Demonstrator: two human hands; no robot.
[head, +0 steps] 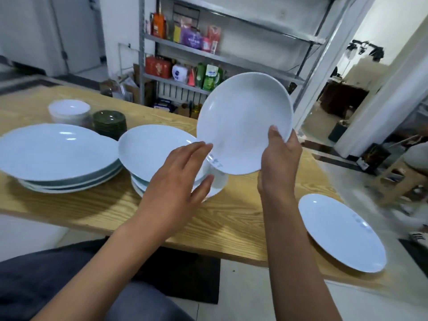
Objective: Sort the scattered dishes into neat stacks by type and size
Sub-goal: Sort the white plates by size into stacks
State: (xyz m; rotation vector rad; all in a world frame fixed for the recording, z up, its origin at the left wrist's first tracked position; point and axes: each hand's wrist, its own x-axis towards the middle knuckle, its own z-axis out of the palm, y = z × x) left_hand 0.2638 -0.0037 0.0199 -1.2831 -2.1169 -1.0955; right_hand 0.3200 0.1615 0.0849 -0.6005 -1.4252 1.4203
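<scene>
Pale blue plate (243, 121), tilted up on edge, is gripped at its lower rim by the right hand (281, 158), just above and right of the middle plate stack (150, 149). The left hand (178, 179) hovers over that stack, fingers spread and holding nothing. Left of it sits a larger plate stack (55, 154); behind, white bowls (69, 111) and dark green bowls (110, 122). Well right, a single plate (340, 232) lies on the wooden table (231, 218).
</scene>
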